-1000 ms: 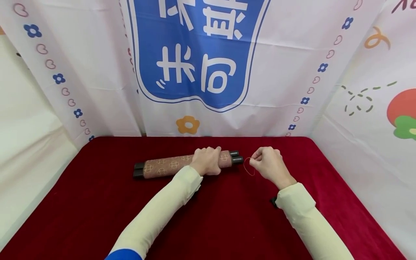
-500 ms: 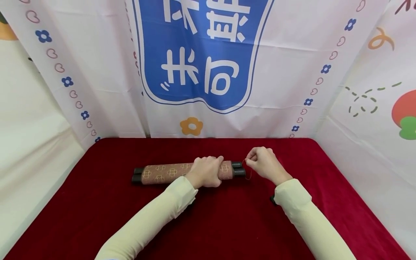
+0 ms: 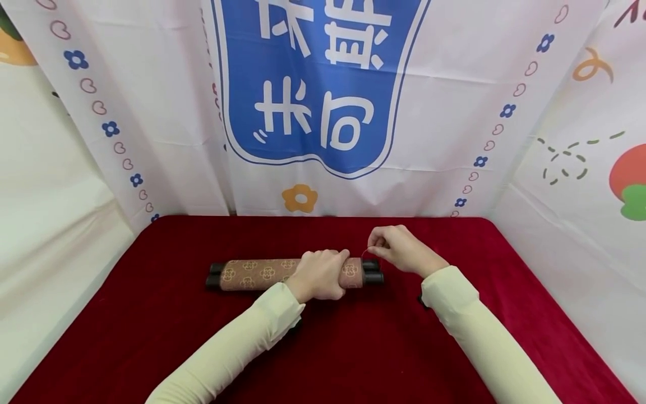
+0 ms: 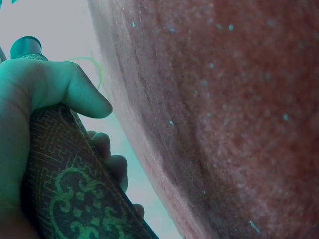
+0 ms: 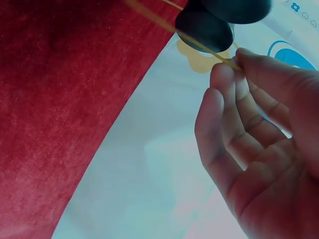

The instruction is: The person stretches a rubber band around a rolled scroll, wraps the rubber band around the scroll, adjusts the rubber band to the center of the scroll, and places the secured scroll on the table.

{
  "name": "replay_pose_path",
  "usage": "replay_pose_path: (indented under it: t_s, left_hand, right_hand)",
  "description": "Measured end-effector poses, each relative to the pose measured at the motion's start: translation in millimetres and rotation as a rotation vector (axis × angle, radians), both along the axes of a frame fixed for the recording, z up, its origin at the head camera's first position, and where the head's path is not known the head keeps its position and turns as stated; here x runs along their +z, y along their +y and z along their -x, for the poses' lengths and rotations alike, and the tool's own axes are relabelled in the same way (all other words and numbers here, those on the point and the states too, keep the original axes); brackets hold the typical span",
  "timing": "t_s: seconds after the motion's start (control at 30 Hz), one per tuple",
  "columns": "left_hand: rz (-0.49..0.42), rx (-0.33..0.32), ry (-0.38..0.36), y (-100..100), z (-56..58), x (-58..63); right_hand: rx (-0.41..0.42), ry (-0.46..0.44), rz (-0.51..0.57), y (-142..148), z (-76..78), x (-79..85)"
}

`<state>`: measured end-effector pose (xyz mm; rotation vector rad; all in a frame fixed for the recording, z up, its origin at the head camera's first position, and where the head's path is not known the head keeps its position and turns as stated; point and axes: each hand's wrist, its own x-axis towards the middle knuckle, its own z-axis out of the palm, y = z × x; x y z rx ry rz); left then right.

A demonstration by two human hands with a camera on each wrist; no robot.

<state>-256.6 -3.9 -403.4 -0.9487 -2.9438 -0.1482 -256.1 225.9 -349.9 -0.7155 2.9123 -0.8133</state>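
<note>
A rolled scroll [image 3: 267,273] in brown patterned brocade, with a pair of dark rod ends [image 3: 373,277] at its right, lies crosswise on the red cloth. My left hand [image 3: 319,275] grips it right of its middle. In the left wrist view the thumb and fingers wrap round the scroll [image 4: 82,184]. My right hand [image 3: 398,248], just above the right rod ends, pinches a thin elastic band between thumb and fingertips. The right wrist view shows this yellowish band [image 5: 207,50] stretched across a dark rod end [image 5: 204,30].
The table is covered in red velvet [image 3: 353,353]. A white printed curtain [image 3: 444,140] with a blue panel rises behind its far edge, and white fabric walls stand at both sides.
My right hand has moved left with the elastic band, from beside the scroll's rod ends to over them. The left hand keeps its grip; the scroll now sits lower in the head view.
</note>
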Motion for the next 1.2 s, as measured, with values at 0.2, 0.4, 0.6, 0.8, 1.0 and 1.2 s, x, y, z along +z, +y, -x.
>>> replay_pose_path:
  t_s: [0.2,0.4,0.6,0.8,1.0,1.2]
  left_hand:
    - [-0.027,0.027,0.002,-3,3.4,1.9]
    - [-0.06,0.048,0.015,-4,8.4,3.2]
    - [-0.071,0.093,0.016,-5,13.0,0.5]
    - [-0.068,0.105,0.013,-5,14.1,0.2]
    - [-0.066,0.092,0.004,-5,10.8,-0.3]
    - [-0.056,0.077,-0.005,-5,5.1,-1.0]
  right_hand:
    - [0.009,-0.002,-0.023,1,-8.8,3.5]
    - [-0.076,0.012,-0.004,2,-24.7,4.1]
    - [-0.167,-0.032,0.06,-7,-41.3,7.8]
    - [-0.178,-0.011,0.097,-24,-46.6,7.5]
    - [-0.204,0.02,0.116,-37,-38.4,7.3]
    - [-0.238,0.052,0.095,-42,-24.3,9.2]
